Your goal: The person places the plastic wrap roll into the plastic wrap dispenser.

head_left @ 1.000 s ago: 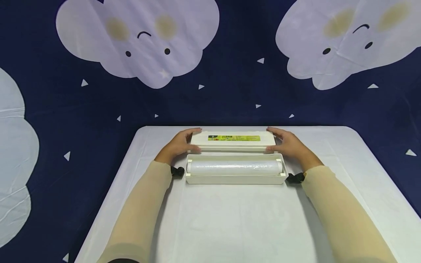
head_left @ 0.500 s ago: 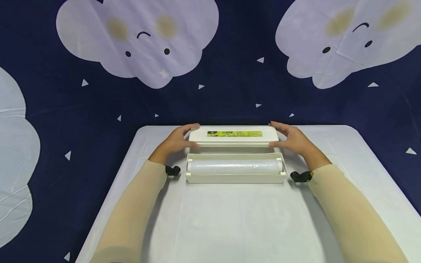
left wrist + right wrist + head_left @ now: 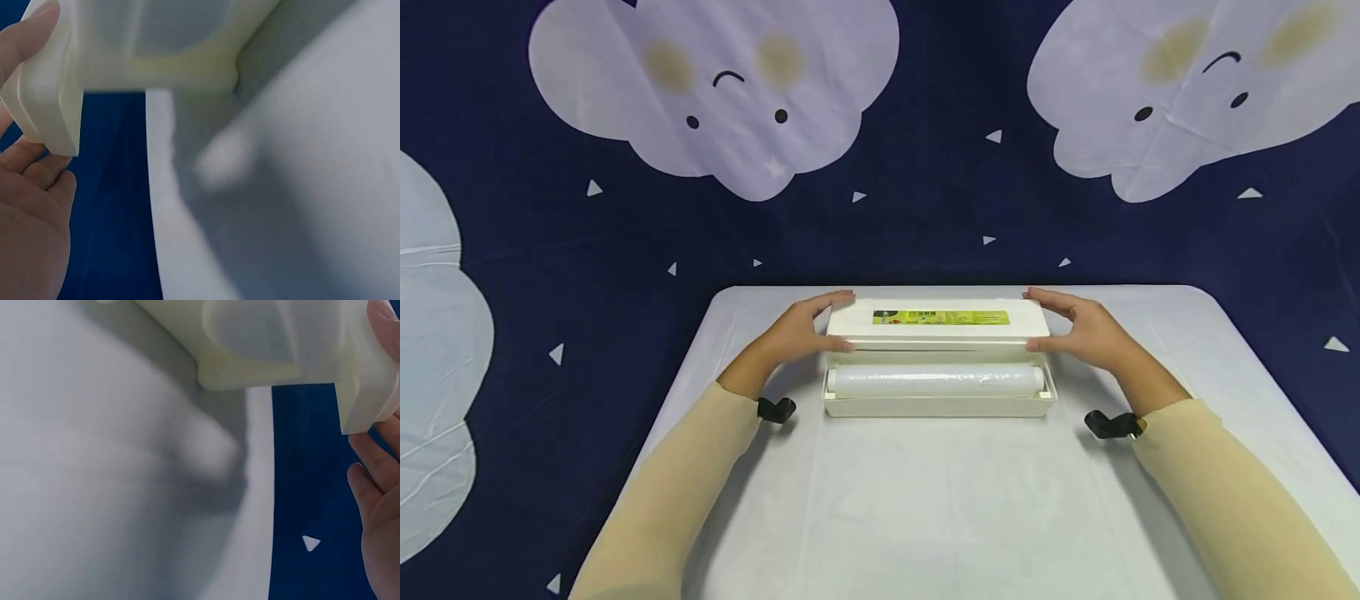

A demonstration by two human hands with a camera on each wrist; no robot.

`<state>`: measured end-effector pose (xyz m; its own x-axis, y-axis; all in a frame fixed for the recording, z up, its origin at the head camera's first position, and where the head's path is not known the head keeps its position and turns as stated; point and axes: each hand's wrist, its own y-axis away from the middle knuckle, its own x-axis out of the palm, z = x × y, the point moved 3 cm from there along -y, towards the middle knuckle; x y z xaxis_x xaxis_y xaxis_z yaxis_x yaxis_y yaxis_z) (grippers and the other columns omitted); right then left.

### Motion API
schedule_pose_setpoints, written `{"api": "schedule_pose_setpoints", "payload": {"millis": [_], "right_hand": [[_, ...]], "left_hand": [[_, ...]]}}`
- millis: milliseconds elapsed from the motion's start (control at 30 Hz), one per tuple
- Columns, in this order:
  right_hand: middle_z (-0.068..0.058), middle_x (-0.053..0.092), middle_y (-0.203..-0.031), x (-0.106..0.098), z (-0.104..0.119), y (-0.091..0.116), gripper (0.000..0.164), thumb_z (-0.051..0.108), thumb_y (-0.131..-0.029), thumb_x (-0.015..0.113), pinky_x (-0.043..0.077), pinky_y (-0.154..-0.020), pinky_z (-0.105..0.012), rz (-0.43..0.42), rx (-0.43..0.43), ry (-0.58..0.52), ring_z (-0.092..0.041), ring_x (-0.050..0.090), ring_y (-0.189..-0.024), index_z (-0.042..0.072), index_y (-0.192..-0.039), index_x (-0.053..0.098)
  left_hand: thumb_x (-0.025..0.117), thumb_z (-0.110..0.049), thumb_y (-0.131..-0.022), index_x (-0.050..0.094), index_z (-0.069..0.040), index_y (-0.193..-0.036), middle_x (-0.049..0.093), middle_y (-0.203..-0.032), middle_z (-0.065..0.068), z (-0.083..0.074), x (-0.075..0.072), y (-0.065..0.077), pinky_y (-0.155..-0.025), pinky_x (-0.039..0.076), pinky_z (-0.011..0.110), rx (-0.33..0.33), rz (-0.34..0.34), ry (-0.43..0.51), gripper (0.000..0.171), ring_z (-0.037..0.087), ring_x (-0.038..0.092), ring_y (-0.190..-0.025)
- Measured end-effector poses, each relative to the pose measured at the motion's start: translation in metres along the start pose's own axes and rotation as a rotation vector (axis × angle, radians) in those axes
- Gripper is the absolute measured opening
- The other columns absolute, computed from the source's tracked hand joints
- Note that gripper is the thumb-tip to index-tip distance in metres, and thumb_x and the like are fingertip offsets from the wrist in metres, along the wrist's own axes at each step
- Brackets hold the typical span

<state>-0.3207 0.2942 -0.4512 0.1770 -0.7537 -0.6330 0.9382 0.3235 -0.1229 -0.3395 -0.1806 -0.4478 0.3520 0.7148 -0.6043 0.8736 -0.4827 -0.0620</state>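
A white lid (image 3: 938, 333) with a yellow-green label is gripped at both ends, raised over the far side of a white box (image 3: 938, 407). In the box lies a roll of plastic wrap (image 3: 936, 380); the lid hides part of the far rim. My left hand (image 3: 793, 333) holds the lid's left end, thumb on the near side and fingers at the far side. At its right end, my right hand (image 3: 1088, 332) grips it the same way. Each wrist view shows the lid's end, the lid (image 3: 47, 94) on the left and the lid (image 3: 369, 381) on the right, beside the box.
The box stands on a white-covered table (image 3: 940, 508) near its far edge. Behind the table hangs a dark blue cloth (image 3: 925, 233) printed with clouds and small triangles. A black wrist mount (image 3: 777, 409) sits on the left wrist, and another black mount (image 3: 1112, 425) on the right.
Both hands lifted the lid from behind the box, then brought it nearer, so it now overlaps the box's far rim. The box and roll stayed in place.
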Motion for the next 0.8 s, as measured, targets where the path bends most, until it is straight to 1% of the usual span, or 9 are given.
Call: {"api": "schedule_pose_setpoints", "payload": {"millis": [133,267,333,467,533,633,700,800], "right_hand": [[0.000,0.057,-0.152,-0.005,0.008,0.018,0.094,0.027,-0.073,0.100,0.031,-0.120,-0.052,-0.020,-0.010,0.019,-0.027,0.043,-0.147,0.013,-0.154,0.056],[0.004,0.058,-0.151,-0.004,0.014,0.033,0.094,0.033,-0.071,0.101,0.032,-0.119,-0.057,-0.026,-0.015,0.036,-0.026,0.042,-0.147,0.018,-0.154,0.057],[0.003,0.057,-0.151,-0.001,0.016,0.039,0.094,0.034,-0.071,0.100,0.032,-0.118,-0.061,-0.023,-0.012,0.044,-0.027,0.041,-0.147,0.021,-0.154,0.057],[0.000,0.057,-0.152,0.007,0.016,0.053,0.094,0.033,-0.072,0.100,0.032,-0.116,-0.065,-0.019,-0.011,0.046,-0.032,0.042,-0.147,0.019,-0.154,0.057],[0.000,0.058,-0.151,0.011,0.015,0.059,0.094,0.033,-0.072,0.100,0.033,-0.115,-0.065,-0.023,-0.013,0.042,-0.033,0.042,-0.147,0.018,-0.154,0.057],[0.003,0.060,-0.149,0.015,0.015,0.066,0.093,0.033,-0.071,0.101,0.034,-0.115,-0.065,-0.040,-0.017,0.034,-0.031,0.043,-0.146,0.019,-0.153,0.059],[0.003,0.061,-0.148,0.016,0.015,0.070,0.093,0.032,-0.070,0.101,0.034,-0.115,-0.064,-0.049,-0.022,0.031,-0.031,0.044,-0.145,0.018,-0.152,0.059],[0.004,0.061,-0.147,0.019,0.015,0.073,0.094,0.031,-0.069,0.102,0.035,-0.114,-0.064,-0.057,-0.027,0.028,-0.030,0.044,-0.145,0.020,-0.153,0.059]], "left_hand": [[0.096,-0.040,-0.077,0.053,-0.023,-0.157,0.043,-0.161,-0.012,-0.011,0.003,0.014,-0.123,0.026,0.052,-0.009,0.012,-0.038,0.092,0.020,0.030,-0.153],[0.096,-0.040,-0.077,0.053,-0.025,-0.157,0.044,-0.160,-0.015,-0.017,0.006,0.029,-0.122,0.028,0.052,-0.011,0.002,-0.051,0.091,0.018,0.032,-0.151],[0.096,-0.038,-0.077,0.054,-0.024,-0.156,0.044,-0.161,-0.014,-0.018,0.008,0.036,-0.122,0.028,0.051,-0.006,-0.003,-0.048,0.091,0.018,0.032,-0.151],[0.097,-0.036,-0.078,0.055,-0.020,-0.155,0.043,-0.162,-0.011,-0.018,0.014,0.046,-0.122,0.028,0.053,0.006,0.002,-0.052,0.089,0.019,0.032,-0.152],[0.097,-0.036,-0.077,0.056,-0.020,-0.155,0.044,-0.162,-0.010,-0.018,0.017,0.051,-0.121,0.028,0.053,0.009,0.009,-0.062,0.089,0.020,0.032,-0.152],[0.097,-0.035,-0.076,0.057,-0.019,-0.154,0.045,-0.161,-0.008,-0.019,0.020,0.057,-0.121,0.029,0.053,0.019,0.006,-0.071,0.089,0.021,0.034,-0.151],[0.098,-0.032,-0.076,0.058,-0.020,-0.153,0.045,-0.161,-0.008,-0.020,0.021,0.061,-0.121,0.029,0.052,0.030,0.001,-0.072,0.087,0.021,0.035,-0.151],[0.098,-0.030,-0.076,0.059,-0.020,-0.152,0.046,-0.161,-0.008,-0.020,0.025,0.066,-0.121,0.030,0.051,0.040,-0.010,-0.068,0.086,0.021,0.035,-0.151]]}}
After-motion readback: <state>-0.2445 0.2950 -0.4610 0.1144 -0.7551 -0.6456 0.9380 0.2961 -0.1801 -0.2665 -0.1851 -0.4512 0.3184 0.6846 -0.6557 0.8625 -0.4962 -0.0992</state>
